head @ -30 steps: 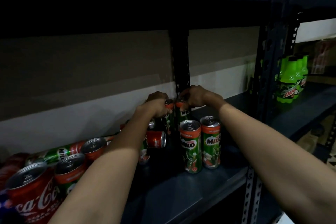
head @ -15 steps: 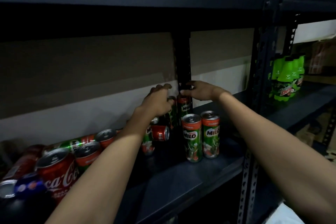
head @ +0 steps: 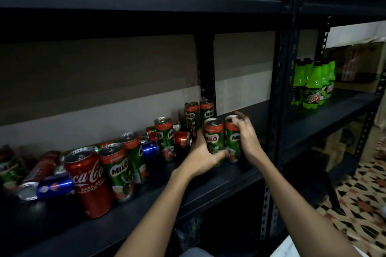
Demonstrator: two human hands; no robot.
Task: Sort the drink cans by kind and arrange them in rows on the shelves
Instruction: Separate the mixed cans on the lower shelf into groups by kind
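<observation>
Near shelf (head: 208, 192) edge | hands: left (head: 201, 157), right (head: 247, 139) each grip a Milo can (head: 213, 139)

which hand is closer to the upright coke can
Left. The left hand, holding a front Milo can, lies to the right of the upright Coke can; the right hand grips the neighbouring Milo can, farther right.
</observation>
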